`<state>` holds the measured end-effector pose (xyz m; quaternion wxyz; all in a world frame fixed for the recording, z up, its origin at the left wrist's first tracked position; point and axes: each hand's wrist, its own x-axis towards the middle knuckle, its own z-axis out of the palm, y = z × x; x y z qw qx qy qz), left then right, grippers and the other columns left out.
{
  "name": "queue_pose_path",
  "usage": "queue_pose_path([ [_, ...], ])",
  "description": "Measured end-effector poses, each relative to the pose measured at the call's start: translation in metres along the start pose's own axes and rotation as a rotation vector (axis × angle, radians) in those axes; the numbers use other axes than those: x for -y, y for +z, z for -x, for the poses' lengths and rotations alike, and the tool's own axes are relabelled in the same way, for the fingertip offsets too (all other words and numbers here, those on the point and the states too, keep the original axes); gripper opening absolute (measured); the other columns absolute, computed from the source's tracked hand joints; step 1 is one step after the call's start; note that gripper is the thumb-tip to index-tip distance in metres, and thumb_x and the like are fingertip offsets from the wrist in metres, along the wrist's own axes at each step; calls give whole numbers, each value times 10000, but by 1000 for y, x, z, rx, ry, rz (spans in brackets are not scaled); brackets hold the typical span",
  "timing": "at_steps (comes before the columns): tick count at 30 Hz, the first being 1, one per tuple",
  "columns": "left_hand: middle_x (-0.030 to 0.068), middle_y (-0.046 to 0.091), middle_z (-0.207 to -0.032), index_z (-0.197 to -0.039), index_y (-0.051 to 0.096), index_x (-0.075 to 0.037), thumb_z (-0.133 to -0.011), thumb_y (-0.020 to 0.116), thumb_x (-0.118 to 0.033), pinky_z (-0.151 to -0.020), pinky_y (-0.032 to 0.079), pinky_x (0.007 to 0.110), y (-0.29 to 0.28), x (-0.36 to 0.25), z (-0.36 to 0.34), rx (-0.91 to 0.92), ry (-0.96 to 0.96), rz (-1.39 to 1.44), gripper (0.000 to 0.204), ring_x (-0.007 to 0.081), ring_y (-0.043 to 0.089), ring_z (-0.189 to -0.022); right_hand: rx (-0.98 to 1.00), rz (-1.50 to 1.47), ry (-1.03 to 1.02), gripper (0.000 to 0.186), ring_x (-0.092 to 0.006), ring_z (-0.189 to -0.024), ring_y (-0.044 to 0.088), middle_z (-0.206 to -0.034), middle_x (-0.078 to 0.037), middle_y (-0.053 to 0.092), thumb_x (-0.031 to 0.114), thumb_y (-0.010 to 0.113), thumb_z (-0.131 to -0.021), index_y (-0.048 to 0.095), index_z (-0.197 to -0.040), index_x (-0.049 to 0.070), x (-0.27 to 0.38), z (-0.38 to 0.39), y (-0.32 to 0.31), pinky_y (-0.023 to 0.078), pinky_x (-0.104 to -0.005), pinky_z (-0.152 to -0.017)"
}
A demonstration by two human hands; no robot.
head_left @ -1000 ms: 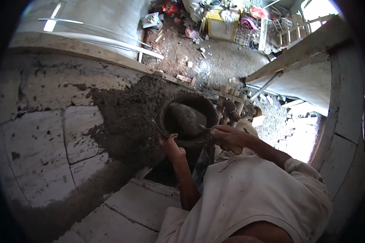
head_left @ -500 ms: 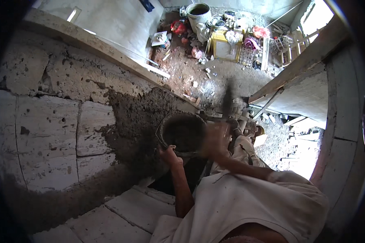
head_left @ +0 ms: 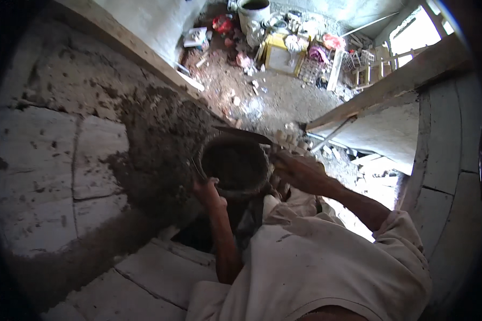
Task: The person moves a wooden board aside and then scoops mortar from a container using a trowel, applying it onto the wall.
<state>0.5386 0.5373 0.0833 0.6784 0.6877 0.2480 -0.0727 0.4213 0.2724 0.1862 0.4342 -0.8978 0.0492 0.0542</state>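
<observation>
My left hand [head_left: 209, 193] is closed on the near-left rim of a round, mortar-crusted bucket [head_left: 243, 191]. The bucket's inside is dark, with what looks like grey mortar [head_left: 233, 163] in it. My right hand [head_left: 297, 171], to the right of the bucket, is wrapped round the handle of a trowel. The dark trowel blade [head_left: 245, 134] reaches leftward over the bucket's far rim; whether it touches the rim I cannot tell. Left of the bucket, wet grey mortar [head_left: 158, 144] coats part of a wall of pale blocks [head_left: 45, 160].
A wooden beam [head_left: 128, 45] runs along the wall's top, and another beam [head_left: 391, 88] slants at right. Far below on the floor are a tall bucket [head_left: 253, 15], a yellow-framed box [head_left: 284, 56], wire crates [head_left: 310, 69] and rubble. Pale blocks [head_left: 150, 273] lie at lower left.
The trowel, blurred and pointing away beyond the bucket before, now lies leftward across its far rim. My right hand has turned with it. My left hand keeps hold of the bucket; the view has shifted.
</observation>
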Motion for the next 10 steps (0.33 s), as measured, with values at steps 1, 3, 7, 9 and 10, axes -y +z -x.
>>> queue_pose_path([
  [1,148,518,-1360,-1353,482,37,-697,539,124,-799,499,297,16,-23,15,10,-39,-15,665,216,562,-1086,20,-4,29,403,-383,-925,651,-956,-188,647,308,572,-919,491,-1207,39,-16,13,-2,522,-477,-711],
  [3,149,511,-1370,-1369,468,41,-700,536,129,-812,498,298,28,-57,37,8,-77,-37,678,212,564,-1087,274,262,285,365,-387,-861,660,-910,-178,653,295,575,-911,504,-1177,55,-31,24,-4,514,-487,-690],
  [7,146,514,-1368,-1365,477,39,-707,548,129,-856,496,292,51,-74,64,49,-59,-135,667,220,558,-1135,223,261,143,309,-384,-805,643,-817,-184,640,347,521,-965,478,-1120,83,-42,0,-3,470,-520,-706],
  [9,145,501,-1390,-1398,444,29,-722,557,113,-939,465,305,56,-80,73,159,13,-147,690,241,520,-1214,269,169,175,325,-381,-822,645,-873,-181,644,362,517,-966,470,-1138,90,-47,-15,0,473,-522,-720],
  [10,145,487,-1411,-1427,409,24,-728,559,104,-998,436,317,55,-84,76,242,79,-156,719,258,487,-1270,319,86,201,342,-378,-839,647,-929,-177,647,376,513,-967,461,-1155,96,-54,-23,5,476,-524,-734],
])
